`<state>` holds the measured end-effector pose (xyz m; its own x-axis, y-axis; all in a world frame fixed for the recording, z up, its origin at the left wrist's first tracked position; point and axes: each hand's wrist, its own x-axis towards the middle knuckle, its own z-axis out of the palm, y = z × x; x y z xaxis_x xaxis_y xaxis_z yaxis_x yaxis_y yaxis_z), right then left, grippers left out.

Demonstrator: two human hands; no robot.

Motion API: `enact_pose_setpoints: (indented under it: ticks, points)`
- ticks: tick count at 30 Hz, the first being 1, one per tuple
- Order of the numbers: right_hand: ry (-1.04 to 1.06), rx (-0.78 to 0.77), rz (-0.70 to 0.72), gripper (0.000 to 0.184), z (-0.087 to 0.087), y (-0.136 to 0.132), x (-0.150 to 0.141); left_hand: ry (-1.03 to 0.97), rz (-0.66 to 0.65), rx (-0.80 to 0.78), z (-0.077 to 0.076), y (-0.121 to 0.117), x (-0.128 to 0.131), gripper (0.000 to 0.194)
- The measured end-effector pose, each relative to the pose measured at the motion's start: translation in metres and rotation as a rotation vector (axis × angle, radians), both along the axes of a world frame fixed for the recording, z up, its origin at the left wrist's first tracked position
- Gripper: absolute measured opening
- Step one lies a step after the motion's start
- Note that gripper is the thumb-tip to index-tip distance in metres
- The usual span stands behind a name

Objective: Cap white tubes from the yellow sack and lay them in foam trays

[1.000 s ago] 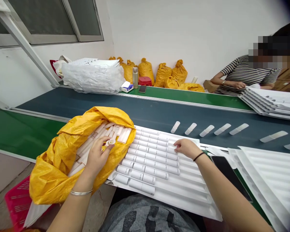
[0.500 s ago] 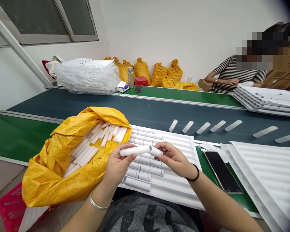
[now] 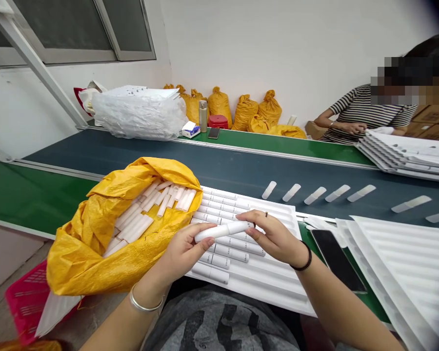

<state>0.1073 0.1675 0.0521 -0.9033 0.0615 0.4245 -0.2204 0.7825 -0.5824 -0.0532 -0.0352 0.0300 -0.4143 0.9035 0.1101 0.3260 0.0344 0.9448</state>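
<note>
My left hand point(image 3: 185, 251) is closed round one end of a plain white tube point(image 3: 212, 233). My right hand point(image 3: 278, 240) grips a shorter white tube piece point(image 3: 239, 226) with small dark print near its end. The two pieces meet end to end in one line, the left part looking thicker. Beneath them a white ribbed tray point(image 3: 278, 285) carries rows of printed white tubes point(image 3: 219, 250) in its grooves. Left of my hands, an open yellow woven sack point(image 3: 131, 277) holds many loose white tubes point(image 3: 135, 229).
Several white tubes point(image 3: 315, 195) lie spaced along the dark conveyor belt point(image 3: 241, 163). A phone point(image 3: 338, 258) and stacked white trays point(image 3: 406, 273) are at my right. Across the belt sits a person in a striped top point(image 3: 362, 107). A pink basket point(image 3: 27, 302) stands low at left.
The two tube pieces met at an angle with an open mouth showing; now they line up straight. My right hand has shifted slightly right, and the camera view has turned a little left.
</note>
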Motion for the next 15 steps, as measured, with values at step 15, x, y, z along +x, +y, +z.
enact_pose_setpoints:
  ticks: [15]
  points:
    - [-0.121,-0.028,0.02,0.025,-0.016,-0.033,-0.022,0.601,-0.036,0.177,-0.008,-0.006,-0.001,0.041]
